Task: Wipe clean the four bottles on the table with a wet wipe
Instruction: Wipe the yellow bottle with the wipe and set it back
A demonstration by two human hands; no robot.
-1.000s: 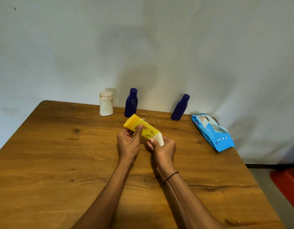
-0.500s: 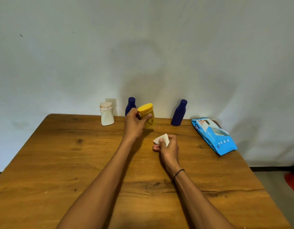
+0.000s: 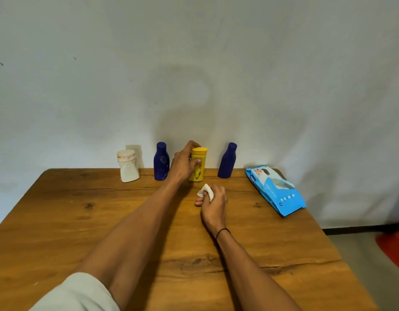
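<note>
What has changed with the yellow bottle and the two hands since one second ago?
The left hand carried the yellow bottle away from the wipe to the back row and stood it upright, still gripping it. The right hand let go of the bottle and keeps the wipe. The other bottles stayed.

left hand covers the left side of the yellow bottle; its label is unreadable. Wet wipe mostly buried in the right hand. Pack print too small to read. Red object cut by right edge. Desk near edge cropped.
</note>
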